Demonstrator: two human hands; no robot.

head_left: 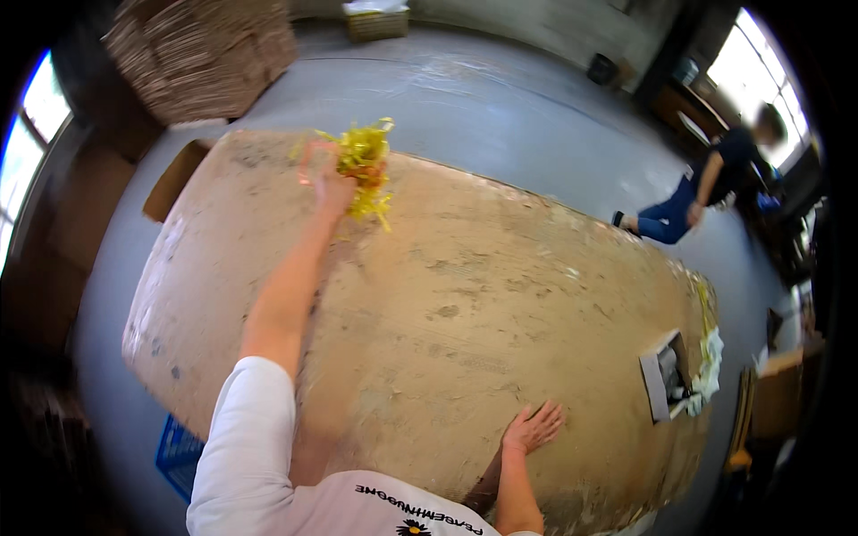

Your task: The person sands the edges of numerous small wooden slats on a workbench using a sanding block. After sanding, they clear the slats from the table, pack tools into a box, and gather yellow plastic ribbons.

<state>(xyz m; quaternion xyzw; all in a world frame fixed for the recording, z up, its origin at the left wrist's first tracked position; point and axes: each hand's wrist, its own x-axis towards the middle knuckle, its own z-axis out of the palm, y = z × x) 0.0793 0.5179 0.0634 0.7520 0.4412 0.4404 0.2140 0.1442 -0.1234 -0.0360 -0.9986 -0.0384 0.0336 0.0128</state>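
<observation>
The table [465,295] spans the middle of the frame. Over its far side, at upper left of centre, the left hand [334,191] holds a bundle of strips [364,146]; the right hand [534,427] lies on the tabletop, lower right of centre. A box [653,386] sits on the table at the right. Behind the table, on the floor [483,98], are a cardboard stack [206,58] at upper left, a container [377,25] at top centre and a bin [602,70] at upper right. A person [715,179] is beyond the table, upper right. A crate [177,456] stands beside it at lower left.
</observation>
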